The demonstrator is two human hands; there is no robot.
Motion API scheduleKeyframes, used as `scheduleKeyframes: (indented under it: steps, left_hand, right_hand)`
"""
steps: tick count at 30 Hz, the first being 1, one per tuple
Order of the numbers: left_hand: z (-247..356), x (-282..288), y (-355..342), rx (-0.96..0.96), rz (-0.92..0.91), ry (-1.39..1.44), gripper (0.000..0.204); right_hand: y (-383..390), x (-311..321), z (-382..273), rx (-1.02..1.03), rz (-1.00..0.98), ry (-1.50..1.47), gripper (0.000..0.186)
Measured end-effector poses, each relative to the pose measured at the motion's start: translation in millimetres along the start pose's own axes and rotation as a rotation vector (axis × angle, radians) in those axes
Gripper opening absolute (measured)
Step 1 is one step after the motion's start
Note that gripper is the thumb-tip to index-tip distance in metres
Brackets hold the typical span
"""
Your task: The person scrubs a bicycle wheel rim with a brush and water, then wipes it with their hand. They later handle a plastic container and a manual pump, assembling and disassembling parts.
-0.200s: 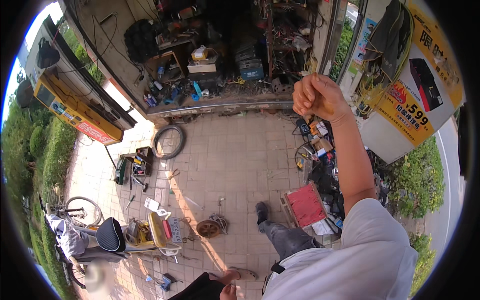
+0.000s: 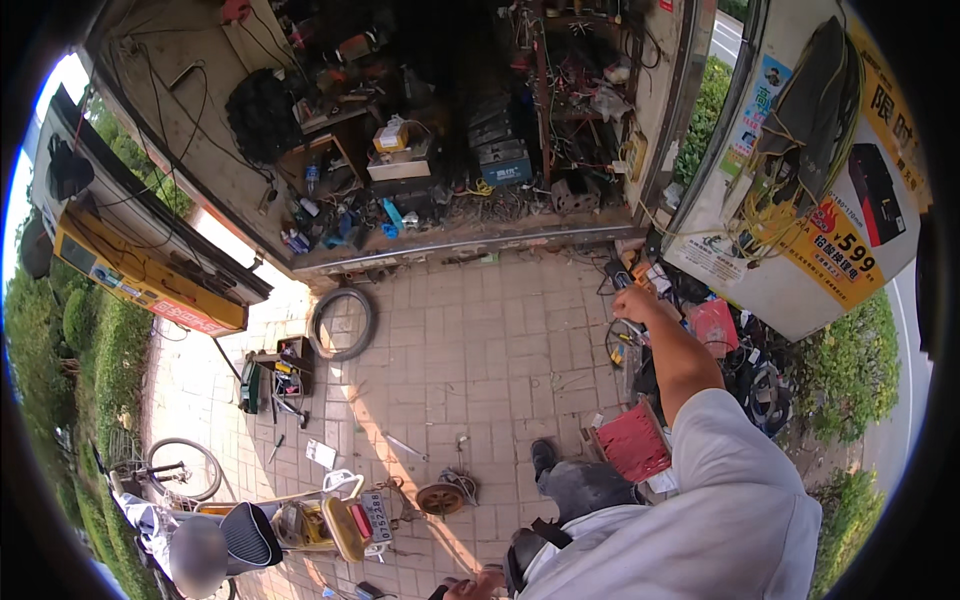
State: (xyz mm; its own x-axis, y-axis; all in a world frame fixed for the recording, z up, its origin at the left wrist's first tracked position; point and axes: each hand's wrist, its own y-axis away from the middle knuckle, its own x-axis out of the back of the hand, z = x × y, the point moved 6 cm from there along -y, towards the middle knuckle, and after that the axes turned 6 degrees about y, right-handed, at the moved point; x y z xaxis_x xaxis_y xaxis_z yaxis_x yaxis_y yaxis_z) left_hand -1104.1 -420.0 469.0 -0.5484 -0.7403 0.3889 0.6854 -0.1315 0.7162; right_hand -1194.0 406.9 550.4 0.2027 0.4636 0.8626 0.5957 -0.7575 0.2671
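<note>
My right arm reaches forward from its pale short sleeve. At its end, my right hand (image 2: 640,303) has its fingers curled closed. Whatever it holds, if anything, is too small or hidden to make out. In the picture it lies over the heap of parts at the right, just below a black device (image 2: 619,274) with cables. Nearer to me in that heap are a red box-like piece (image 2: 713,328) and a worn red-topped box (image 2: 632,441). My left hand does not show.
A black tyre (image 2: 343,324) lies left on the paving, near a toolbox (image 2: 293,365). A brown-rimmed wheel (image 2: 440,499) lies closer. A yellow scooter (image 2: 340,528) stands lower left, a person (image 2: 198,557) beside it. Bare skin of someone (image 2: 475,585) shows at the lower edge. A raised sill (image 2: 440,246) crosses ahead.
My right hand has come down from in front of the shop opening to the heap at the right. The view has shifted, and the person at the lower edge shows less.
</note>
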Motion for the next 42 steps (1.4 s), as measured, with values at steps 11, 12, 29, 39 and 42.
scheduleKeyframes:
  steps: [11, 12, 29, 39, 42]
  left_hand:
    - [191.5, 89.4, -204.7, 0.339, 0.055, 0.013, 0.034]
    - [204.7, 91.4, -229.5, 0.375, 0.040, 0.002, 0.034]
    - [908.8, 43.2, -635.0, -0.675, -0.199, 0.096, 0.032]
    - [1141.8, 49.5, -706.1, -0.990, -0.044, -0.384, 0.030]
    - [1254.3, 34.5, -722.8, -1.231, 0.034, -0.676, 0.029]
  right_hand:
    - [-128.2, -87.9, -131.1, 0.091, -0.210, -0.841, 0.040]
    - [-143.9, -81.2, -142.6, 0.081, -0.212, -0.821, 0.038]
    - [-341.3, -68.4, -142.3, -0.589, -0.172, -0.705, 0.023]
    - [-628.2, -137.8, -269.1, -0.493, -0.293, -0.860, 0.049]
    - [-730.0, -119.5, -383.1, -0.366, -0.291, -0.955, 0.029]
